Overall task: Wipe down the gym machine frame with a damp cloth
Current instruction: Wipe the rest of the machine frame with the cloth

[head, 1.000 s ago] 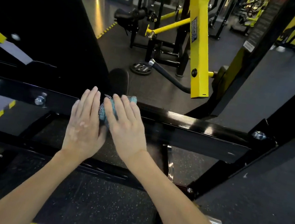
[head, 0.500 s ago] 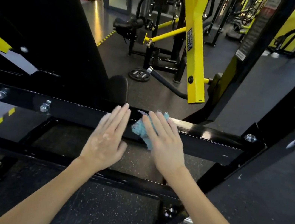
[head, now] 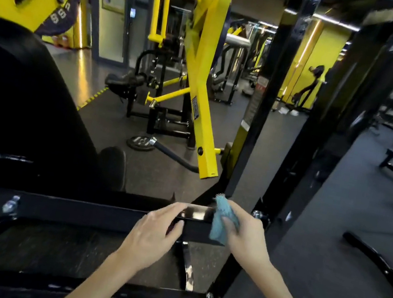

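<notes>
Your right hand curls its fingers over the teal woven cloth, bunching it against the right end of the glossy black steel crossbeam, just where that beam meets the black upright post. A corner of the cloth stands above the beam's top edge and the rest drapes down its front face, probably so both faces are wiped in one pass. Your left hand lies spread and fairly flat on the same beam just beside the cloth, fingers over the top edge and holding nothing, likely to steady you. The beam is square-sectioned and shiny, with silver bolt heads near its left end. Beyond it a yellow painted steel arm slants over the speckled dark rubber floor.
</notes>
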Tool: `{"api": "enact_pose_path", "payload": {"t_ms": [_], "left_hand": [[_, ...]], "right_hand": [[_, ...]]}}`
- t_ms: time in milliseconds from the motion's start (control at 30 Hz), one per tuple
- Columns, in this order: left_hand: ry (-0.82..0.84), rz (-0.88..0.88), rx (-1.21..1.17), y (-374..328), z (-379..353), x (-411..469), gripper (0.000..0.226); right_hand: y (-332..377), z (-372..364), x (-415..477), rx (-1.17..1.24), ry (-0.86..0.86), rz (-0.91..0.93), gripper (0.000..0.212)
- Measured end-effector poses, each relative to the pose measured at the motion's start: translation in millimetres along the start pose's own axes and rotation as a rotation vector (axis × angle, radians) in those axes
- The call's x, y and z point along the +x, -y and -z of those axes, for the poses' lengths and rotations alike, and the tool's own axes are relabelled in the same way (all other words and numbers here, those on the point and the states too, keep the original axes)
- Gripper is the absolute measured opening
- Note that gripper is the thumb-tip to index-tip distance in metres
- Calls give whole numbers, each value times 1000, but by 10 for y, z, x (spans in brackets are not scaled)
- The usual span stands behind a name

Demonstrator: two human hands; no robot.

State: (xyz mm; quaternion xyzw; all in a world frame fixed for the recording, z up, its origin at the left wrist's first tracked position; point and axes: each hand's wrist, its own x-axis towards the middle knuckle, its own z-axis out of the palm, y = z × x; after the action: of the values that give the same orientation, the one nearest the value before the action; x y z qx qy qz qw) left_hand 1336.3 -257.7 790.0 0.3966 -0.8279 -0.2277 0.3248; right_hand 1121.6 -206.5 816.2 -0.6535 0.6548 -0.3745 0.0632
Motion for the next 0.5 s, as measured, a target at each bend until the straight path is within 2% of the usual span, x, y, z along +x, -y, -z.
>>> {"api": "enact_pose_path", "payload": {"t_ms": [100,167,233,300,400,500], "left_hand": [[15,73,-312,-467,125,265,41],[50,60,-433,-744,186,403,43],[111,5,-425,-957,224,490,45],[153,-35,-462,-1177,269,548,38],[85,-97,-466,-1519,291,645,16],[-12,-106,-480,-1855,267,759,17]], "right_hand": [[216,314,30,191,85,-94,16],[348,553,1,239,150,-145,15],[452,809,-28,288,194,-156,18],[559,1094,-55,345,210,-136,17],[568,1480,-99,422,210,-110,23],[471,1819,-122,557,196,-135,38]]}}
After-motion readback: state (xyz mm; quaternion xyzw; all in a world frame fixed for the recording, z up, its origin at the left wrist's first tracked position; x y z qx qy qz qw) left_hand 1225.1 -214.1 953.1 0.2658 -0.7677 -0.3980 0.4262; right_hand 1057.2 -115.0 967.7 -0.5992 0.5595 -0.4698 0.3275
